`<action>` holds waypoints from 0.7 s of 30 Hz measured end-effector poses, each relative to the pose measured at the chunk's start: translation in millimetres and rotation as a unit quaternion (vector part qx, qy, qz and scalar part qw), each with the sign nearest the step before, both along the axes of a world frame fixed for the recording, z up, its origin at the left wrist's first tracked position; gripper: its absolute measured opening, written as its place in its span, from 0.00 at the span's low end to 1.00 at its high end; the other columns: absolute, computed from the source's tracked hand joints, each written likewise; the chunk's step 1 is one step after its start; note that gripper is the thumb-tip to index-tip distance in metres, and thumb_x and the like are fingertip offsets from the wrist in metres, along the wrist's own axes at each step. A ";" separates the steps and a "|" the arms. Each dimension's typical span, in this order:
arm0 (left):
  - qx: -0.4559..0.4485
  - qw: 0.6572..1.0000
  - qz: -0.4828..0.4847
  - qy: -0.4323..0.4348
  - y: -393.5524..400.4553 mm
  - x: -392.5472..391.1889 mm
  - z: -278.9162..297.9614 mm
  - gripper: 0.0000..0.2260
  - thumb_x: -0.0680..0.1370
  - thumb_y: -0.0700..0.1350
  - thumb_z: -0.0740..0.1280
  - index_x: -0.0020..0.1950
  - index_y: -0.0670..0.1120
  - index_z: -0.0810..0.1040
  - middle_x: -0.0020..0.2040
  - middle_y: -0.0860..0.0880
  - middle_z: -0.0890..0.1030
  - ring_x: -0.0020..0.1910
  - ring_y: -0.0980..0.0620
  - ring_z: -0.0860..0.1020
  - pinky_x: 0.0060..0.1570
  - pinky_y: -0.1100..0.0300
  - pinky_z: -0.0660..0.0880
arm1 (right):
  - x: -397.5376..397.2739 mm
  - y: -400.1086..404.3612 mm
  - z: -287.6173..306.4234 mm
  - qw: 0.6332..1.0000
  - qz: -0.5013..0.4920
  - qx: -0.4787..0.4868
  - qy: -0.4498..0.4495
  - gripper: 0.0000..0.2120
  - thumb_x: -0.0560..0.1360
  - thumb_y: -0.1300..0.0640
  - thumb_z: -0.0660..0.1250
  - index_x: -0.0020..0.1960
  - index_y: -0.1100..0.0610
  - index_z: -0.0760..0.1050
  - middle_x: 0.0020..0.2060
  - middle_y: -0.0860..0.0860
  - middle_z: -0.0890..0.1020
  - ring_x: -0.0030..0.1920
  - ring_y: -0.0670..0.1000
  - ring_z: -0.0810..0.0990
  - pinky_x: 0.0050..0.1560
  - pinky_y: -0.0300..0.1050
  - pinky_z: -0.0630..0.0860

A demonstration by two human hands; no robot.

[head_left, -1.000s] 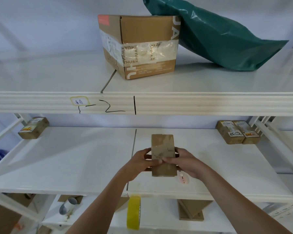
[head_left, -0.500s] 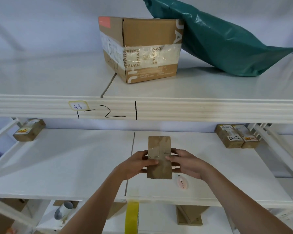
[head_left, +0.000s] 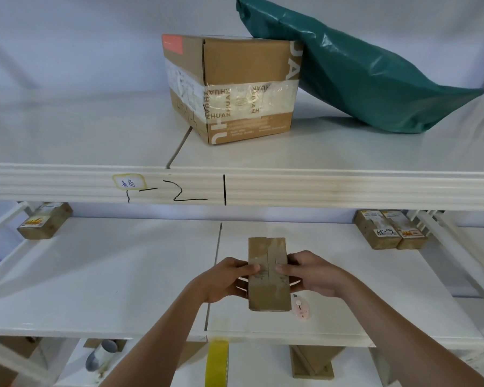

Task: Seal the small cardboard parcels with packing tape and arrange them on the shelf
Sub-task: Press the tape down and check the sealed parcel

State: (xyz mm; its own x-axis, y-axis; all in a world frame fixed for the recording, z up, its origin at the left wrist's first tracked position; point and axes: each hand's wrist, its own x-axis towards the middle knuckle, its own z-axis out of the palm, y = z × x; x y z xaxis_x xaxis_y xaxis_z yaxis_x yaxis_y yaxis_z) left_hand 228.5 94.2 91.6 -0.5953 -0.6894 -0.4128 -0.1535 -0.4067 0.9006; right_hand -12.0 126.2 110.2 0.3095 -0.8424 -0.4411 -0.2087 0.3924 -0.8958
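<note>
Four small parcels are in view. One parcel (head_left: 268, 273) stands between the two hands, over the middle shelf (head_left: 109, 275); whether its bottom rests on the board cannot be told. A second parcel (head_left: 45, 220) lies far out to the left of the left hand, at the back. Two more sit side by side and touching, well off to the right of the right hand: the inner parcel (head_left: 376, 229) and the outer parcel (head_left: 405, 229).

One big box (head_left: 232, 88) sits on the upper shelf above the hands, with one green bag (head_left: 361, 74) leaning on its right side. One pink cutter (head_left: 301, 308) lies just below the right hand. One yellow tape roll (head_left: 218, 364) stands below the wrists (on the lower level).

The left hand (head_left: 221, 277) grips the held parcel's left side, thumb across the top face. The right hand (head_left: 312, 272) mirrors it on the right side. Both forearms reach forward and converge.
</note>
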 end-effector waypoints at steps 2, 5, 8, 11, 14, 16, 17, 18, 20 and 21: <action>0.004 1.000 -0.014 0.008 -1.4 4.6 3.5 0.16 0.81 0.47 0.67 0.65 0.39 0.78 0.59 0.40 0.84 0.57 0.39 0.83 0.58 0.46 0.80 | -2.9 0.3 3.0 1.000 0.018 0.010 -0.022 0.16 0.82 0.58 0.66 0.67 0.63 0.76 0.60 0.58 0.84 0.61 0.59 0.83 0.64 0.58 0.78; 0.017 0.999 -0.012 0.025 -2.3 11.0 4.5 0.18 0.80 0.47 0.67 0.65 0.37 0.77 0.59 0.39 0.83 0.57 0.39 0.83 0.57 0.47 0.80 | -4.4 1.7 3.1 0.997 0.018 0.028 -0.065 0.16 0.84 0.59 0.63 0.69 0.64 0.74 0.64 0.60 0.81 0.64 0.62 0.80 0.68 0.60 0.75; 0.018 0.999 0.007 0.034 -2.3 13.7 0.3 0.18 0.80 0.48 0.67 0.64 0.38 0.77 0.58 0.41 0.84 0.57 0.40 0.83 0.60 0.46 0.79 | -0.1 5.0 2.1 0.994 0.003 0.038 -0.101 0.17 0.84 0.57 0.62 0.71 0.62 0.73 0.65 0.59 0.81 0.66 0.61 0.79 0.70 0.58 0.73; -0.020 0.999 -0.008 0.027 1.1 2.6 2.8 0.22 0.78 0.52 0.70 0.68 0.41 0.76 0.61 0.43 0.83 0.62 0.44 0.81 0.64 0.46 0.77 | 14.7 8.8 3.6 0.999 0.002 -0.006 -0.043 0.19 0.80 0.49 0.69 0.68 0.55 0.77 0.61 0.52 0.84 0.63 0.52 0.82 0.68 0.53 0.76; -0.075 0.996 -0.031 -0.032 2.6 -9.8 9.5 0.24 0.74 0.52 0.77 0.67 0.48 0.77 0.59 0.48 0.84 0.60 0.50 0.82 0.61 0.49 0.79 | 24.2 6.6 1.2 0.998 -0.013 -0.049 0.034 0.17 0.74 0.48 0.76 0.61 0.50 0.82 0.55 0.48 0.86 0.57 0.49 0.85 0.65 0.52 0.78; -0.091 0.993 -0.049 -0.056 -0.4 -11.2 10.6 0.22 0.74 0.49 0.78 0.66 0.48 0.78 0.58 0.49 0.84 0.59 0.50 0.82 0.60 0.50 0.80 | 20.5 3.0 0.9 0.997 -0.023 -0.055 0.056 0.15 0.75 0.50 0.76 0.60 0.50 0.83 0.53 0.47 0.87 0.56 0.49 0.85 0.65 0.54 0.78; -0.086 0.993 -0.055 -0.057 -1.9 -9.9 11.3 0.21 0.75 0.47 0.77 0.66 0.48 0.79 0.58 0.48 0.85 0.59 0.50 0.83 0.58 0.51 0.80 | 16.8 1.7 2.6 0.996 -0.020 -0.052 0.063 0.15 0.75 0.51 0.76 0.61 0.50 0.82 0.54 0.47 0.87 0.57 0.49 0.85 0.66 0.54 0.78; -0.076 0.994 -0.058 -0.055 -3.4 -8.4 12.1 0.19 0.76 0.45 0.76 0.66 0.47 0.79 0.58 0.47 0.85 0.58 0.49 0.83 0.57 0.52 0.81 | 13.1 0.8 5.3 0.997 -0.010 -0.048 0.063 0.16 0.75 0.52 0.76 0.62 0.51 0.81 0.55 0.48 0.86 0.57 0.49 0.85 0.65 0.55 0.78; -0.060 0.995 -0.062 -0.045 -4.5 -5.5 12.9 0.18 0.77 0.42 0.74 0.66 0.45 0.79 0.59 0.46 0.84 0.59 0.47 0.82 0.57 0.51 0.80 | 6.3 -0.6 9.4 0.998 0.018 -0.039 0.050 0.17 0.76 0.56 0.75 0.64 0.54 0.80 0.57 0.49 0.86 0.59 0.50 0.84 0.65 0.54 0.78; -0.056 0.995 -0.069 -0.038 -4.7 -4.5 13.0 0.17 0.77 0.41 0.74 0.66 0.44 0.79 0.60 0.45 0.84 0.60 0.46 0.82 0.59 0.50 0.80 | 3.4 -1.2 11.0 0.998 0.028 -0.035 0.042 0.17 0.77 0.58 0.74 0.65 0.56 0.79 0.57 0.51 0.86 0.59 0.51 0.84 0.65 0.54 0.78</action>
State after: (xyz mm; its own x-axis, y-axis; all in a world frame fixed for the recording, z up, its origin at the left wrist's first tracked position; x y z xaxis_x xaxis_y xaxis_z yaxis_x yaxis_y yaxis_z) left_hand 224.0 89.5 104.7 -0.6571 -0.6480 -0.3851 -0.2701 -0.2746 0.9229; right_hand -8.6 125.0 121.2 0.3219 -0.8539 -0.4090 -0.3040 0.3159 -0.8988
